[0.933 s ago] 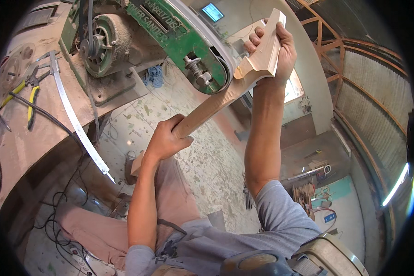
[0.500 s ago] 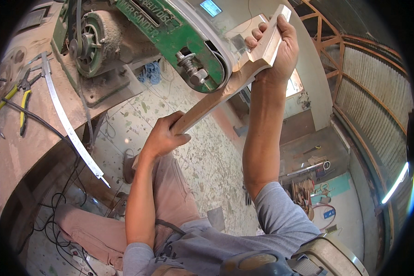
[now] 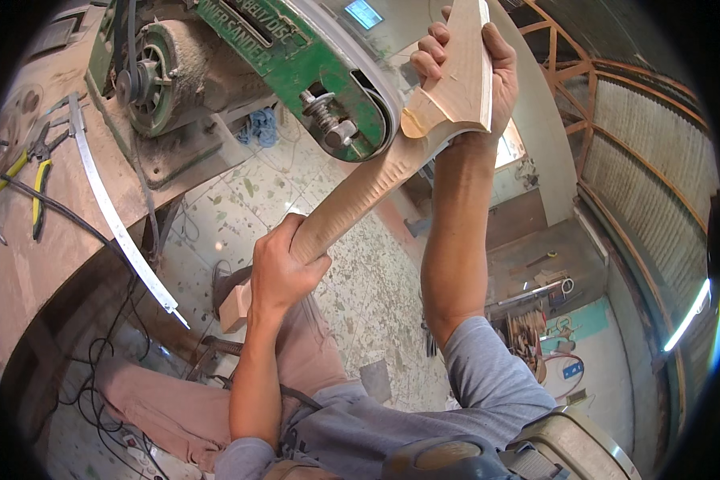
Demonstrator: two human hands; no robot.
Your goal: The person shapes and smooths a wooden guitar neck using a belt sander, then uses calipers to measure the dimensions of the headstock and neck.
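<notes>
Lying well to the left of the left hand, pliers (image 3: 42, 192) with yellow handles and a long metal strip (image 3: 114, 220) rest on a dusty bench (image 3: 44, 264). Up and left of that hand sits the dust-caked motor (image 3: 168, 76) of a green belt sander (image 3: 288, 80). A squared pale block end (image 3: 234, 310) shows just beside the left wrist, on its left; it seems to be part of the workpiece.

The left hand (image 3: 286, 268) is wrapped around the lower shaft of a wooden piece (image 3: 352, 196), which slants up and right from it to the other hand. Above and right of the left hand, the sander's rounded belt end overlaps the shaft in view; whether belt and wood touch cannot be told.

At far right, the right hand (image 3: 502, 88) grips the flared head, fingers on its left, thumb on its right.

Compared with a moment ago, the piece has rolled about its length: the ridged broad face and the head's flat side now show more fully, and the left hand sits slightly lower. To judge by this, a different side now faces the belt, with small ridges remaining along the shaft.
</notes>
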